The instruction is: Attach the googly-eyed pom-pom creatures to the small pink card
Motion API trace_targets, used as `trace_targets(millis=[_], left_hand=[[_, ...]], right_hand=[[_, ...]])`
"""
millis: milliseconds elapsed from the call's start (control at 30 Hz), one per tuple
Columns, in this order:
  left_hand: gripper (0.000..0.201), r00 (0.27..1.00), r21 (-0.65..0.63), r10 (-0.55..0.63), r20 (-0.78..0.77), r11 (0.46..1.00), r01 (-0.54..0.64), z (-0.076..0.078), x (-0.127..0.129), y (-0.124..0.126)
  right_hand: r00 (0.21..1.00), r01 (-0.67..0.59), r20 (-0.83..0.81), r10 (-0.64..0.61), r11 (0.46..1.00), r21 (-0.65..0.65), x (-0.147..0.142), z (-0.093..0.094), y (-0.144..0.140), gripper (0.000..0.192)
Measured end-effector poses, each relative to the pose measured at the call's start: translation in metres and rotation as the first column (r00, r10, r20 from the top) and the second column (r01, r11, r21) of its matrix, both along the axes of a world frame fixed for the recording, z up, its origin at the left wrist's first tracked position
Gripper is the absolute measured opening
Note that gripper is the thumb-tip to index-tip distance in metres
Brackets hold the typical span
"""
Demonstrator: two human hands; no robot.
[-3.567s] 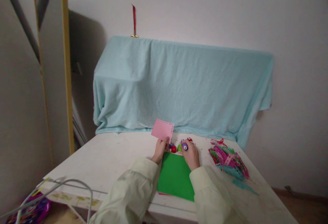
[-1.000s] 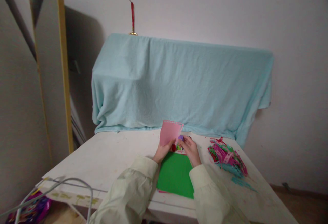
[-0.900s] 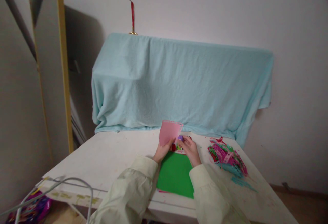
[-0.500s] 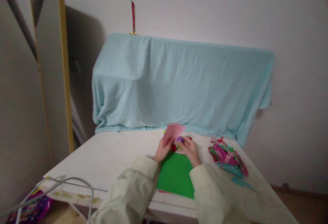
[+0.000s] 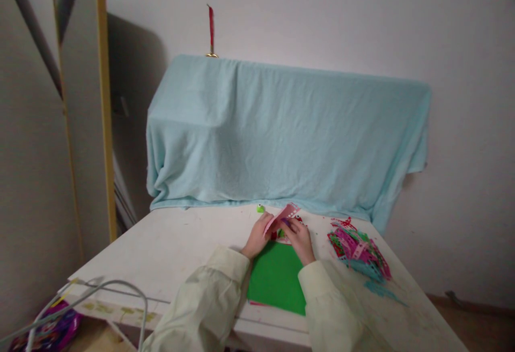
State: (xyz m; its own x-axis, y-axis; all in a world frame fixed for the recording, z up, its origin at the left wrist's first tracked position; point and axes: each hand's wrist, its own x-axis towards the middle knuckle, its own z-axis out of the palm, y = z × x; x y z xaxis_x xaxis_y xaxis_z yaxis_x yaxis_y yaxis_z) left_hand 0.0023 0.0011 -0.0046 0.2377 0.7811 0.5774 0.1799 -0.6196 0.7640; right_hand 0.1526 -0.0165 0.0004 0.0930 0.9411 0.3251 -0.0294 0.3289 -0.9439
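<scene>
Pink card point(image 5: 282, 216) held over the table point(image 5: 173, 244).
Left hand point(image 5: 257, 236) pinches the card's near edge; right hand point(image 5: 300, 238) grips its other side, a purple punch point(image 5: 285, 222) at the fingertips, above the green sheet point(image 5: 276, 277).

light: soft, dim, even | shadow: dark behind mirror point(image 5: 82, 100) | blur: slight | edges: wide-angle stretch

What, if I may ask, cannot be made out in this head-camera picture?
- What the right hand pinches: the pink paper and fingers cover it, so its grip is unclear.
- The small red and green pieces between the hands: too small to identify.
- Whatever is under the blue cloth: fully draped.
- The purple bag: cut off by the bottom edge.
</scene>
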Motion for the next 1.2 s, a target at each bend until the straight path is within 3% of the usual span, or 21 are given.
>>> trace_targets(millis=[233,567,900,1200], left_hand=[[0.013,1.000,0.022,-0.007,-0.029,1.000,0.008,0.0002,-0.0003,-0.0003],[0.020,0.999,0.008,0.028,-0.023,1.000,-0.028,-0.0016,0.0002,0.0043],[0.011,0.994,-0.150,0.024,0.105,0.989,-0.008,-0.0062,0.0024,0.0038],[0.013,0.998,-0.070,-0.036,0.059,0.997,0.040,0.0016,0.0020,0.0003]], right_hand=[[0.994,-0.108,-0.028,0.107,0.994,-0.023,-0.0016,0.0059,-0.0049,0.029],[0.994,-0.101,-0.046,0.099,0.994,-0.046,-0.0024,0.0011,-0.0003,0.037],[0.998,-0.037,-0.055,0.036,0.999,-0.021,0.0006,-0.0022,0.0025,0.038],[0.992,-0.096,-0.091,0.087,0.990,-0.098,0.0020,0.0009,-0.0002,0.039]])
